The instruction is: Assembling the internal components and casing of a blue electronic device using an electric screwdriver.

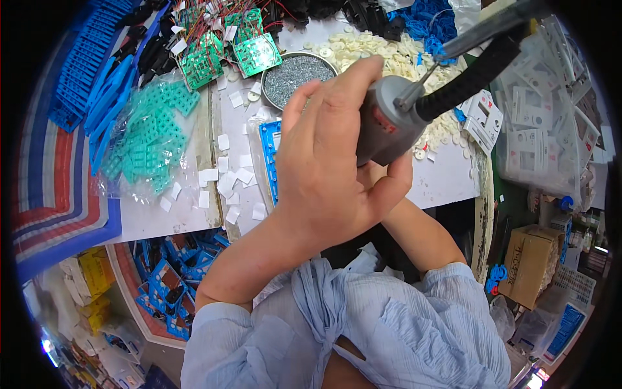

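Note:
A grey electric screwdriver (395,120) with a black cable sleeve hangs close in front of me, near the centre. My left hand (324,149) is wrapped around its body from the left side, fingers up along it. Behind my left hand, the right forearm (424,236) reaches up toward the tool. My right hand itself is almost wholly hidden, so its grip cannot be made out. Partly covered by my left hand, a blue plastic panel (268,152) lies on the table. Just beyond the fingers stands a round bowl of small metal screws (295,76).
Green circuit boards (257,54) with wires, a bag of teal rubber keypads (152,139) and blue plastic housings (84,71) fill the left. Cream round parts (434,81) pile up behind. White square pieces (227,185) are scattered on the table. A cardboard box (528,266) stands right.

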